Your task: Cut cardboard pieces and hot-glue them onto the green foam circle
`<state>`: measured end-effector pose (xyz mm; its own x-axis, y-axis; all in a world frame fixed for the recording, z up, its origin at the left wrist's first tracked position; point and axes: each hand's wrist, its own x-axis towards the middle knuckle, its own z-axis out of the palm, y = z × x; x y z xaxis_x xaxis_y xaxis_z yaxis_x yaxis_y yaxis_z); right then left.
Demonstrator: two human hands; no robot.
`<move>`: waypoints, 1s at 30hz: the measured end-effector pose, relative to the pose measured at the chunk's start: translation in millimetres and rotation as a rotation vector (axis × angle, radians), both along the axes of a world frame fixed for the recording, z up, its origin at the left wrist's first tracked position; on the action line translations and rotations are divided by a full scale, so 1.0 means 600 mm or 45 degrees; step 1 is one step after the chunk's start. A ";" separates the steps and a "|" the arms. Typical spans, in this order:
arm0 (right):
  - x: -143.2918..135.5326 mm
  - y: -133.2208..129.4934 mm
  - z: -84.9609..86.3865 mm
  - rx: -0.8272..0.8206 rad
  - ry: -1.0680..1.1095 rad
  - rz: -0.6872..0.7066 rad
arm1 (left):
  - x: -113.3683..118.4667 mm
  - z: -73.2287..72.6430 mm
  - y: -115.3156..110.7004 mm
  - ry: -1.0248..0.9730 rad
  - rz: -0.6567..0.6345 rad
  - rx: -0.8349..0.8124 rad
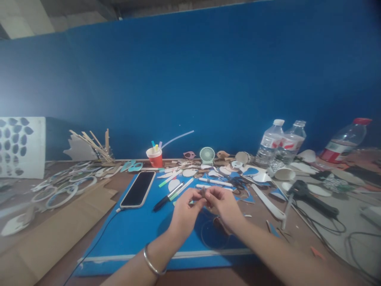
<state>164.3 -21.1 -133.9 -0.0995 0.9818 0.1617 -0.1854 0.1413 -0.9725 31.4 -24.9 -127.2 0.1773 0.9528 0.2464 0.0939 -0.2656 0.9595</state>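
Over the blue board (127,234), my left hand (188,206) and my right hand (222,202) meet at the fingertips. Both are closed in a pinch around a small greyish piece (203,191), too small and covered to name. Below the right hand a thin, clear loop (205,238) shows against the board; whether it joins the held piece I cannot tell. Left of my hands lie a black marker (162,201) and a pale green pen (182,190). White pens (216,182) lie just beyond the fingertips.
A charging phone (138,190) lies at the board's left. Behind are a paper cup of pens (154,157), a small fan (207,155) and cut scraps. Bottles (270,141) and a glue gun (312,200) with its cord are right; cardboard (59,226) and rings (62,196) are left.
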 end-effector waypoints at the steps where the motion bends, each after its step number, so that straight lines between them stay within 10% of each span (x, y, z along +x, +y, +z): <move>1: 0.000 0.000 -0.001 0.008 -0.015 -0.008 | 0.000 0.002 -0.001 0.017 0.002 0.013; 14: -0.008 -0.019 0.007 0.109 -0.212 -0.114 | -0.014 0.016 -0.003 0.622 0.135 0.373; 23: -0.027 -0.014 -0.002 0.015 0.131 0.136 | -0.002 0.026 -0.002 0.062 -0.169 0.009; 30: -0.007 -0.021 0.010 0.143 -0.165 0.032 | -0.002 0.020 -0.009 0.351 -0.008 0.163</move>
